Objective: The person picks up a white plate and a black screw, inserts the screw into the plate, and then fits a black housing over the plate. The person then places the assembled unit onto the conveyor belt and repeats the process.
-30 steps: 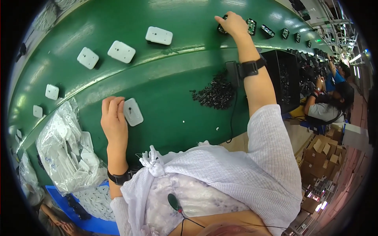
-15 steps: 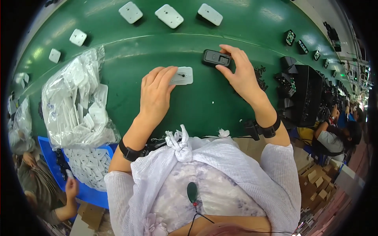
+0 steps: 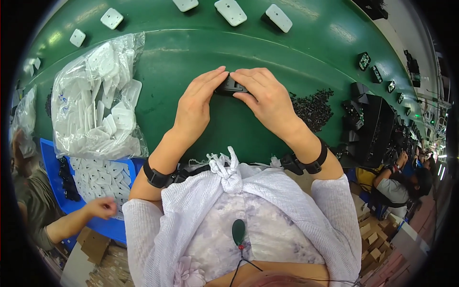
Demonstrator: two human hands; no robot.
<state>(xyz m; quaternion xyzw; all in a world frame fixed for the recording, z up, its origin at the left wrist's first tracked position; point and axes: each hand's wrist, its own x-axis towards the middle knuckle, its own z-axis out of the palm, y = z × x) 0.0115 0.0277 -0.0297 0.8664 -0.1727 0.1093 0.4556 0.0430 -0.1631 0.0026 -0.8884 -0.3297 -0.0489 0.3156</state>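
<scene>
Both hands pinch one small black part [image 3: 231,86] between fingertips: left hand [image 3: 196,107] on its left end, right hand [image 3: 268,98] on the right and top. Grip closed, just over the green tabletop [image 3: 191,52]. Long axis runs hand to hand. Black screw pile [image 3: 313,106] right of grip; bag of white plates [image 3: 98,103] left.

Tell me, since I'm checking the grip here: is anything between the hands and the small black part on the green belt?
Nothing visible. The left hand and right hand both touch the small black part directly, fingertips closed around it from either side over the green belt. The pile of black pieces lies apart, to the right.
</scene>
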